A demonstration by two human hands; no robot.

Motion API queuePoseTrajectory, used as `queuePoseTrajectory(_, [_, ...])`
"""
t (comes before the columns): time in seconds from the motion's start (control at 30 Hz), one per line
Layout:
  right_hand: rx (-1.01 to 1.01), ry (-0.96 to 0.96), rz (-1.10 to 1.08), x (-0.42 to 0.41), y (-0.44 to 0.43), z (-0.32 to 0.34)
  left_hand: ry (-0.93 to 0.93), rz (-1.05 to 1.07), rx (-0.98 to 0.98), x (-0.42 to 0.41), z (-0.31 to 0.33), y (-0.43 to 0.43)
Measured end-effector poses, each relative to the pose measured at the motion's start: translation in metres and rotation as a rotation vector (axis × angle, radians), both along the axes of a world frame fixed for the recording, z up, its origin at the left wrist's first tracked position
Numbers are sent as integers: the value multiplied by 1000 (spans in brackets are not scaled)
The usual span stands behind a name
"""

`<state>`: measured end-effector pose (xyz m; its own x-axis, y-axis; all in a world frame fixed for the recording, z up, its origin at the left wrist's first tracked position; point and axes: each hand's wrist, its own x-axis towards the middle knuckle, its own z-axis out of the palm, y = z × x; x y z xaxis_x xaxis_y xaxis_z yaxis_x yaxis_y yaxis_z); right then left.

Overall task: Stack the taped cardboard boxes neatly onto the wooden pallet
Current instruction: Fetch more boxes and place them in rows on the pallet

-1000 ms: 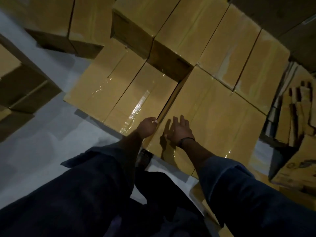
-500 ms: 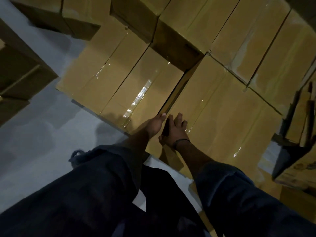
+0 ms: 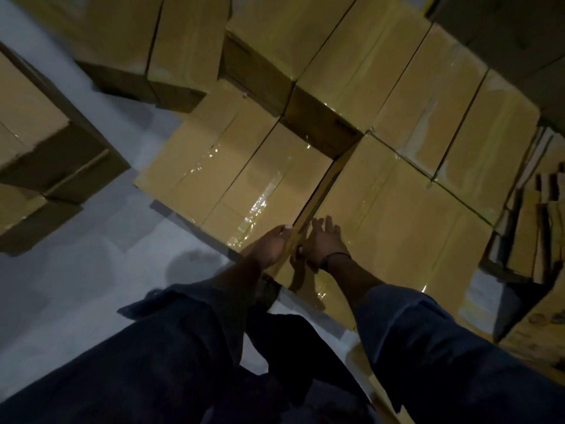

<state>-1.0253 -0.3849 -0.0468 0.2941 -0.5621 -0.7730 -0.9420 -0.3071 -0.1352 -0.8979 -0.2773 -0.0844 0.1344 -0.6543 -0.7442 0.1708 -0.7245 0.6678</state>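
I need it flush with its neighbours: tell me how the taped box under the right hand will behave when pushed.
The box probably slides stiffly as one block: flaps taped shut, edges crisp. Glossy tape may make the right hand slip, so bare cardboard may grip better. Broad-topped and hemmed by neighbouring boxes, it seems unlikely to tip.

Matt brown cardboard boxes (image 3: 397, 228) w/ glossy clear tape (image 3: 260, 200); smooth grey floor (image 3: 76, 270)

Dim, yellowish light. Glare streaks the clear packing tape (image 3: 260, 200) on the tan cardboard box (image 3: 275, 166) at centre. The right hand (image 3: 325, 243) casts a dark shadow toward 6 o'clock, so light perhaps comes from 12 o'clock. Dark blue sleeves (image 3: 428, 347) read almost black. Edges at 9 and 3 o'clock are soft and warped.
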Motion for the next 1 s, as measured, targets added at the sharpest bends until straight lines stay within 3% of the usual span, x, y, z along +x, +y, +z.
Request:
queuePoseTrajectory(0.2, [-106, -30, 85, 44, 49, 37, -169, 41, -14, 55, 40, 70])
queuePoseTrajectory(0.5, [-177, -243, 158, 162, 176, 88, -335, 154, -43, 181, 107, 209])
queuePoseTrajectory(0.77, [-182, -342, 296, 277, 268, 118, -580, 72, -137, 276, 156, 325])
queuePoseTrajectory(1.0, [-216, -424, 365, 355, 308, 133, -652, 194, -111, 336, 163, 378])
